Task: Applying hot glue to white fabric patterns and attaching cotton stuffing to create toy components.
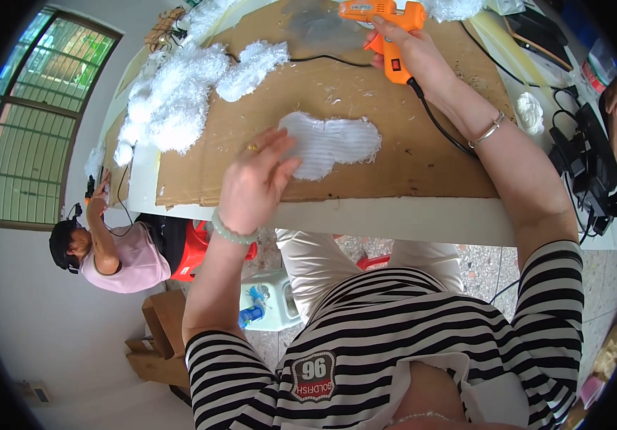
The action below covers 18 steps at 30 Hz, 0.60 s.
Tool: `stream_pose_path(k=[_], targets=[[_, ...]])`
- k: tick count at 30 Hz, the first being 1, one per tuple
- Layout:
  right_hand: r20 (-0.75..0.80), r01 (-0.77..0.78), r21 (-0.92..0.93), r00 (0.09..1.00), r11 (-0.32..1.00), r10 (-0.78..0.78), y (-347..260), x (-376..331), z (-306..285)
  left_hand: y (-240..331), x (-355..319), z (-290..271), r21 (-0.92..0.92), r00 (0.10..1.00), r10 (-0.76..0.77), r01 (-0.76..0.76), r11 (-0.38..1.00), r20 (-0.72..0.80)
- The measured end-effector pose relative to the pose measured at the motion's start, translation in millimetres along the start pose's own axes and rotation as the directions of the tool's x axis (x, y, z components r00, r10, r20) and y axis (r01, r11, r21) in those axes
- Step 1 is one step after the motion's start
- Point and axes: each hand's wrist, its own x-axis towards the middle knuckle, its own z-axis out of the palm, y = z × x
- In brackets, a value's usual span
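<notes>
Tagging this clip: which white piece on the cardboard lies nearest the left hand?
The flat, ribbed white piece, right by the left hand; the fluffy white pieces lie farther off.

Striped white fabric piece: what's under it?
Brown cardboard shows around the white fabric piece; what lies directly beneath is covered. The left hand hides part of its left edge.

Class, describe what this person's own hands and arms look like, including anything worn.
Both hands are ungloved. The left hand has a gold-coloured ring and, at the wrist, a pale green, rounded bracelet. The right hand has a thin silvery bangle at its wrist. Both short sleeves are striped black and white.
</notes>
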Motion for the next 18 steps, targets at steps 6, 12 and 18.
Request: stream_pose_path(k=[6, 12, 18], targets=[[0.051, 0.047, -0.094, 0.998, 0.994, -0.043, -8.5, -7.6, 5.5, -4.5, -31.8, -5.8, 0.193, 0.999, 0.007, 0.003, 0.981, -0.053], [0.143, 0.243, -0.470, 0.970, 0.849, -0.198, -33.9, -20.6, -5.5, -0.9, -52.7, 4.6, 0.056, 0.958, -0.103, 0.122, 0.991, -0.267], [0.702, 0.732, -0.682, 0.656, 0.006, -0.276, -47.5, -53.4, -51.1, -7.2, -69.0, 18.5, -0.254, 0.899, -0.319, 0.246, 0.935, -0.301]])
